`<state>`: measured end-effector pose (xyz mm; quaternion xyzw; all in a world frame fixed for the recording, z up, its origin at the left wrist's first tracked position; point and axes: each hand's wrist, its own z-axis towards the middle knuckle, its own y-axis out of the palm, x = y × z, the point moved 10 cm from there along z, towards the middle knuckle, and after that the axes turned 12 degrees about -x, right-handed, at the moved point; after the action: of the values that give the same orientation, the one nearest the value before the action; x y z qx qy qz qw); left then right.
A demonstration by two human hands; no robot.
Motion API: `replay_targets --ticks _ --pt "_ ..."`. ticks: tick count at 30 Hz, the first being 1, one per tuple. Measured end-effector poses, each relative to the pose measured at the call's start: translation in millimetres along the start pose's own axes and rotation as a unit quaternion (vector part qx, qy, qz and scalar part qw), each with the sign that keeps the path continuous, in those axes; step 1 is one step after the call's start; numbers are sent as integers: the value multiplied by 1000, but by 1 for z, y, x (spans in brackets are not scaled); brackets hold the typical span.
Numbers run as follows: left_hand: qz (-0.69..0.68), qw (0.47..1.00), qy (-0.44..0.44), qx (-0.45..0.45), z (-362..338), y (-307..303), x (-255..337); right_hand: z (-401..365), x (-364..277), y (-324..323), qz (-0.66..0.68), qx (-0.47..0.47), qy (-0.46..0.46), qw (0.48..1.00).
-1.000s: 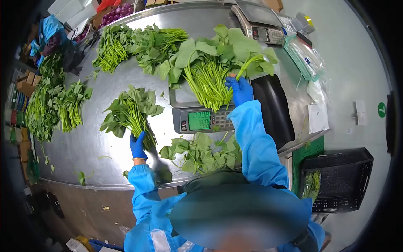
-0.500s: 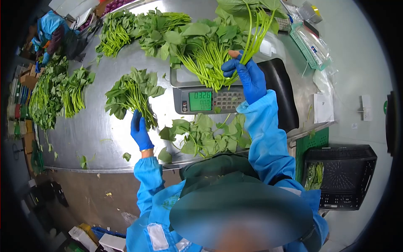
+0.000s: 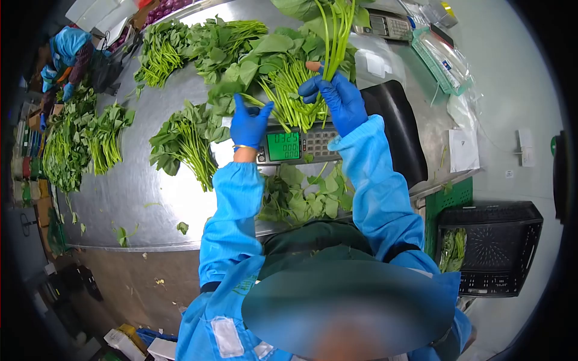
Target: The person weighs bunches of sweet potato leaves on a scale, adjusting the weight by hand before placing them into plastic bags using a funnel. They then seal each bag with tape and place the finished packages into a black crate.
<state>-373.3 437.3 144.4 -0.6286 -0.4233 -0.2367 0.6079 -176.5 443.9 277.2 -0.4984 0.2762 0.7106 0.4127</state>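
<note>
My right hand [image 3: 342,102], in a blue glove with one bare fingertip, is closed around a few long-stemmed leafy greens [image 3: 338,39], held up over the scale. My left hand [image 3: 250,126], gloved too, is at the left edge of the scale with thumb and forefinger spread apart. Its fingertips are right at the stems of a large pile of greens [image 3: 289,90] lying on the scale. The digital scale [image 3: 319,143] has a green lit display whose top line looks like 0.325. Left of that hand lies a separate bunch of greens [image 3: 189,141] on the metal table [image 3: 180,225].
Loose leaves [image 3: 301,195] lie at the near table edge. More bunches [image 3: 162,57] lie at the back and left. A black sheet [image 3: 397,132], a green basket [image 3: 442,63] and a second scale [image 3: 385,25] are on the right. A black crate [image 3: 490,249] stands below. A co-worker [image 3: 72,51] bends at far left.
My left hand has let go of the separate bunch and moved right and up to the pile on the scale. My right hand has shifted slightly left with its stems.
</note>
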Motion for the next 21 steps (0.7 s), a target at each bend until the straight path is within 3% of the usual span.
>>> replay_targets --ticks 1,3,5,7,8,9,10,11,15,17,19,21 --pt "0 1000 1 1 2 7 4 0 9 -2 13 1 9 1000" --pt "175 983 29 47 7 14 17 1 42 -11 48 -1 60 997" --pt "138 989 30 35 17 22 5 -4 91 -25 82 1 111 990" --pt "-50 999 14 -16 23 29 -15 -25 162 -51 -46 34 302 951" --pt "-144 989 46 -5 21 24 -15 -24 162 -54 -47 36 300 952" --pt "-272 959 73 -6 28 29 -35 -26 153 -66 -135 73 280 947" --pt "-331 941 68 -12 23 21 -33 -32 143 -73 -220 109 261 934" --pt "-387 920 61 -18 13 9 -28 -35 138 -70 -219 108 264 933" --pt "-350 925 101 110 -23 -62 -39 -48 107 -82 -209 169 199 942" --pt "-357 918 122 121 -40 -87 -60 -69 98 -93 -182 183 178 949" --pt "-331 938 83 59 -59 -95 -81 -102 94 -121 -189 234 204 932" --pt "-246 969 -33 0 -74 -94 -146 -141 102 -160 -429 198 210 856"
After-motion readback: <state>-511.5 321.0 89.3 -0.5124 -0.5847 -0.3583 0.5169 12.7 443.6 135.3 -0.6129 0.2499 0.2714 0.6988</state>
